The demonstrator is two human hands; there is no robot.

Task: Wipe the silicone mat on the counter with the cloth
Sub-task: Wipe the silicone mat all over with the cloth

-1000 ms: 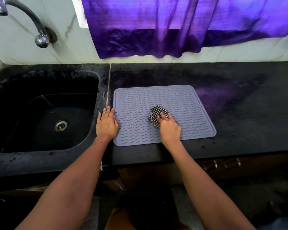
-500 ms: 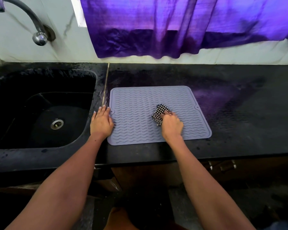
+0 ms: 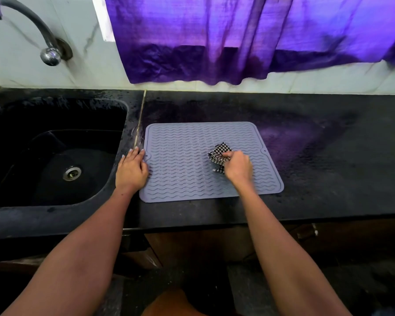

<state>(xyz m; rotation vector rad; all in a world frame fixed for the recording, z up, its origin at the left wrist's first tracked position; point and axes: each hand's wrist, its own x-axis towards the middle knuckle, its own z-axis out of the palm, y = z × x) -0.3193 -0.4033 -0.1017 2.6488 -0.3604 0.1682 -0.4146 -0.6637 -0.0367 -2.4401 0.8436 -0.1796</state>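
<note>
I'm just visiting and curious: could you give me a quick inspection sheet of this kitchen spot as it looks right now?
Surface: black counter, speckled, with a purple sheen.
Job's things: grey silicone mat flat on the counter; checked cloth bunched on the mat.
Clutter: nothing seen.
Hands: left hand flat at the mat's left edge; right hand grips the cloth.
Cables: nothing seen.
Surroundings: black sink with drain to the left; tap on the wall; purple curtain behind.
</note>
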